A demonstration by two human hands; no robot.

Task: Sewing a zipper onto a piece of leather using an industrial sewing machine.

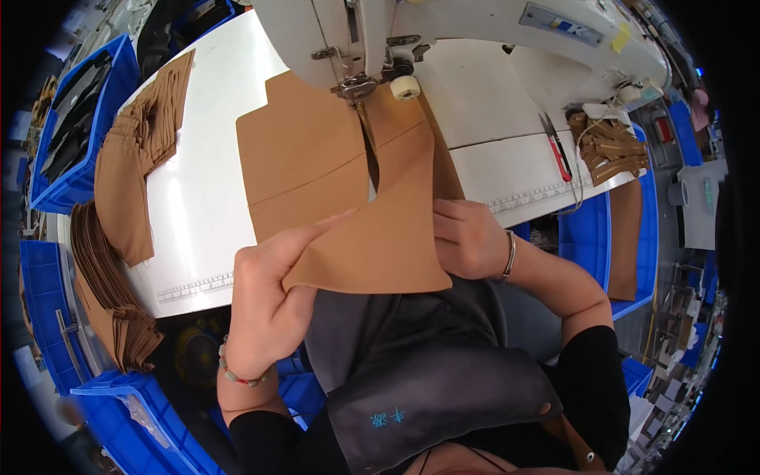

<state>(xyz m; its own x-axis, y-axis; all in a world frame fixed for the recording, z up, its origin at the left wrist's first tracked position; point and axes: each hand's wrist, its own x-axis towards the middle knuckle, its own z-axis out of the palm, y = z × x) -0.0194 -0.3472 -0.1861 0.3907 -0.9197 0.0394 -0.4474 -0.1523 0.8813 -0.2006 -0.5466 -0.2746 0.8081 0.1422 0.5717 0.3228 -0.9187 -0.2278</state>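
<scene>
Pinching the brown cloth (380, 245) at its seven-o'clock corner, the left hand (264, 291) likely steadies it, since its far end sits under the sewing machine (459, 20) at twelve. The right hand (469, 242) curls its fingers at four, their grip hidden.

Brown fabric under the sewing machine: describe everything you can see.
The brown fabric looks smooth and matte, with a thin line crossing it and a long gap just in front of the sewing machine. It lies partly on the white table, its near part raised and bent. The left hand grips its near left corner; the right hand touches its right edge.
</scene>
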